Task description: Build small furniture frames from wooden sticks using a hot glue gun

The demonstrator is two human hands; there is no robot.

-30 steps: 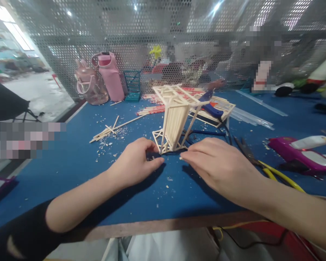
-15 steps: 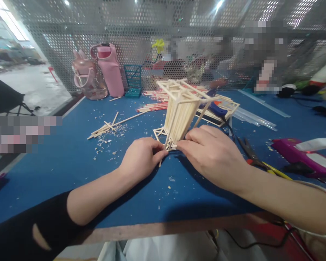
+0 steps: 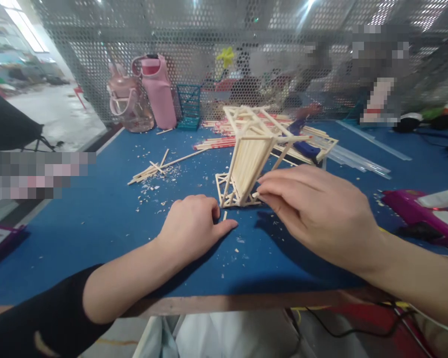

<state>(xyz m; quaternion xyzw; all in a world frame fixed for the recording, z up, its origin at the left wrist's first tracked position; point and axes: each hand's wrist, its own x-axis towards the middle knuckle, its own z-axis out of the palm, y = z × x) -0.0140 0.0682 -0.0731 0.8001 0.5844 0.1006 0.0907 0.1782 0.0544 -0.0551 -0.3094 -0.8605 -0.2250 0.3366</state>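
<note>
A model built from thin wooden sticks (image 3: 251,161) stands on the blue table, with a lattice frame on top and a solid row of sticks down its middle. My right hand (image 3: 319,214) pinches a short wooden stick (image 3: 256,195) beside the model's lower right side. To the left of the base, my left hand (image 3: 190,226) rests on the table with its thumb spread away from the curled fingers. Between that thumb and forefinger lies a small loose stick piece (image 3: 225,216), which the hand does not grip.
Loose sticks (image 3: 149,172) and wood crumbs lie at the left. Red-tipped sticks (image 3: 216,144) and clear glue sticks (image 3: 343,161) are behind the model. A purple tool (image 3: 406,214) is at the right. Pink bottles (image 3: 160,94) stand against the perforated metal screen (image 3: 194,44).
My left thumb has opened away from the model's base. My right hand has drawn back slightly right with the short stick in its pinch. The view has shifted a little.
</note>
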